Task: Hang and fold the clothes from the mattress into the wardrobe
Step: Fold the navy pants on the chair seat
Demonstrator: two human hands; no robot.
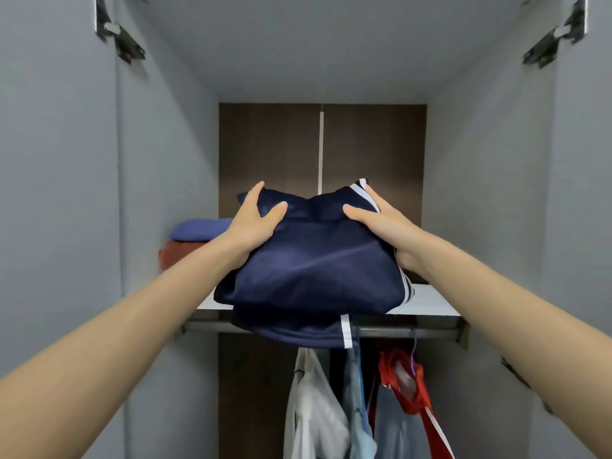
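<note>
Folded navy garment (311, 260) with white stripes, over the front edge of the wardrobe shelf (429, 303), left hand (255, 217) and right hand (377, 223) gripping its sides, thumbs on top, folded blue and rust clothes (195, 230) at the shelf's left, open shelf surface at right.

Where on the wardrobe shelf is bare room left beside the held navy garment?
Bare white shelf shows right of the folded navy white-striped garment, up to the grey right wall. The left end is crowded by a folded blue-on-rust stack. Left hand and right hand grip the garment.
</note>
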